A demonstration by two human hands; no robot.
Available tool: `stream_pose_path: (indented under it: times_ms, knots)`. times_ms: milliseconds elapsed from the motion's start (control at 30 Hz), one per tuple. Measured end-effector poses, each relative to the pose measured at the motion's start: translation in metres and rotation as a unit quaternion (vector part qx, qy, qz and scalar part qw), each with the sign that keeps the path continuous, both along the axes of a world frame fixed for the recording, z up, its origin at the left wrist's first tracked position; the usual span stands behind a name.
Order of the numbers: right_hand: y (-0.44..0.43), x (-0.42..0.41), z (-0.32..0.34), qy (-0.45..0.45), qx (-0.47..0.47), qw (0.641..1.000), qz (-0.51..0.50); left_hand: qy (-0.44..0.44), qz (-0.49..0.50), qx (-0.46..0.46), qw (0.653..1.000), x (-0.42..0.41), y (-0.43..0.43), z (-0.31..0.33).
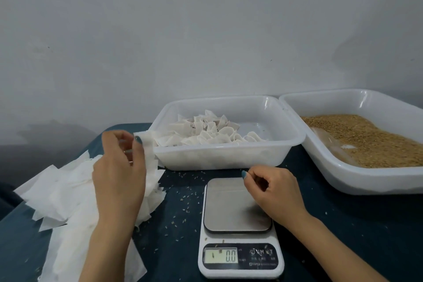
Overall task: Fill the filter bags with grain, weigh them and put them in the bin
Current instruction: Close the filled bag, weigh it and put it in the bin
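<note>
Digital scale (238, 220), near centre: platform bare, display at 0.0, a few stray kernels on its face.

Right hand (273, 191), over the platform's far right corner: fingers curled in, nothing visible in the grip.

Left hand (119, 167), left of the scale: grip pinches one empty filter bag (150, 158) at its far end. The bag's long axis runs far to near, and it hangs over the loose pile of empty bags (64, 192).

Tabletop (343, 236): dark, with spilled kernels between pile and scale.

Bin (229, 158), just beyond the scale: filled bags (206, 133) heaped in its left half, right half bare.

Tray (338, 178) of grain (370, 142), far right, its rim touching the bin's.

Judgement: filling comes next. The grain lies right and far of the held bag, and the right hand is the nearer to it. The bag has to cross the scale and clear the tray's raised near rim. The open room is above the platform.
</note>
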State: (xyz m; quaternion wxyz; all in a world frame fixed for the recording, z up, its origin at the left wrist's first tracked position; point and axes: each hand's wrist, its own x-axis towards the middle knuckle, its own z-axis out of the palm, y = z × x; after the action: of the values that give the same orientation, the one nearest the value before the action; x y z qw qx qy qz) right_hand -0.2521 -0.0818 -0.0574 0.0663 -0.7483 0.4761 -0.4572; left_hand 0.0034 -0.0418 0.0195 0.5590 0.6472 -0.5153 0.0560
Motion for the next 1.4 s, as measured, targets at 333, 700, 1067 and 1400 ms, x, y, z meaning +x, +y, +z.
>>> stream_pose_path:
  times_ms: [333, 700, 1067, 1400]
  knots:
    - [0.002, 0.005, 0.017, -0.246, 0.217, 0.923, 0.203, 0.196, -0.324, 0.120, 0.918, -0.064, -0.040, -0.016]
    - [-0.004, 0.000, 0.018, -0.341, 0.249, 0.901, 0.098, 0.167, -0.382, 0.125, 0.900, -0.072, -0.038, -0.051]
    - [-0.005, -0.003, 0.019, -0.309, 0.246, 0.911, 0.122, 0.228, -0.394, 0.116, 0.883, -0.075, -0.034, -0.051]
    - [-0.005, -0.004, 0.020, -0.317, 0.231, 0.912, 0.123, 0.226, -0.407, 0.122, 0.877, -0.074, -0.035, -0.053]
